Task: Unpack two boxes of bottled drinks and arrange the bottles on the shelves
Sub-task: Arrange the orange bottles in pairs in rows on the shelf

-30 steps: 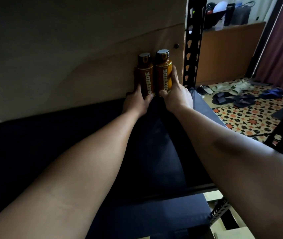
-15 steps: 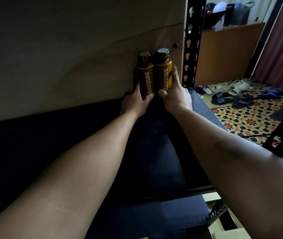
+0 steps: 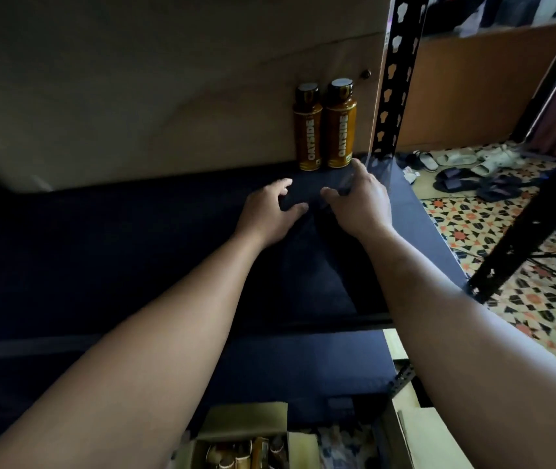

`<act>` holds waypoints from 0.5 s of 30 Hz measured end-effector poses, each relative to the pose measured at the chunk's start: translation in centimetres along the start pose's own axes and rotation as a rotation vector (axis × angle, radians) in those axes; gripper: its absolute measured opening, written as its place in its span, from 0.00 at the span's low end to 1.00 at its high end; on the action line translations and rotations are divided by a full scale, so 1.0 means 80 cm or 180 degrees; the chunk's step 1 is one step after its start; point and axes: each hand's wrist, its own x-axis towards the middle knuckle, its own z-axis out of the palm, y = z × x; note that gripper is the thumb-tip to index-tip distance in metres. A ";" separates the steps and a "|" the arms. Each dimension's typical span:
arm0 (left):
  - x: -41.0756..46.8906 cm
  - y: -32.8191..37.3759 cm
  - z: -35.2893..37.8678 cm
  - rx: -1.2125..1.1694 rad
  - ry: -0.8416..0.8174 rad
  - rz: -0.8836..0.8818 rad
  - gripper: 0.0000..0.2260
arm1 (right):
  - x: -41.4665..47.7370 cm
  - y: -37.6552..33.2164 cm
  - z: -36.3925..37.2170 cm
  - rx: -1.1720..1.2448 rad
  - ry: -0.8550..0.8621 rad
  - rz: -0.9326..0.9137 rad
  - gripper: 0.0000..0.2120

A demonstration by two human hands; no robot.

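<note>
Head view, entries nearest first.

1. Cardboard box, flaps open, nearer than both hands and below them; bottle tops show inside (number unclear).
2. Second cardboard box, under the right forearm; contents hidden.
3. Dark shelf, beneath both hands.
4. Left hand: fingers loosely spread, holding nothing; contact with the shelf cannot be told.
5. Right hand: just beside the left, also empty, fingers relaxed.
6. Left bottle and right bottle: brown, marked OATSIDE, upright and touching, at the back of the shelf just beyond the fingertips, free of both hands.
7. Black upright, perforated, beyond the right hand and just right of the bottles.
8. Slippers on a patterned floor, far off to the right.
</note>
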 end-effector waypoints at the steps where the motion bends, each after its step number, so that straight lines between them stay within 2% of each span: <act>1: -0.017 0.000 -0.003 0.0052 -0.0003 0.0034 0.29 | -0.017 -0.001 -0.002 -0.0085 -0.0072 -0.0081 0.35; 7: -0.122 -0.016 -0.023 0.0364 0.0002 0.0388 0.21 | -0.131 0.000 -0.018 -0.0655 -0.0504 -0.0732 0.25; 11: -0.195 -0.034 -0.029 0.0307 0.0291 0.0497 0.15 | -0.210 0.010 -0.001 -0.0702 -0.0004 -0.0931 0.24; 15: -0.277 -0.067 -0.022 0.0338 0.0534 0.0725 0.19 | -0.289 0.019 0.031 -0.0687 0.0419 -0.1055 0.26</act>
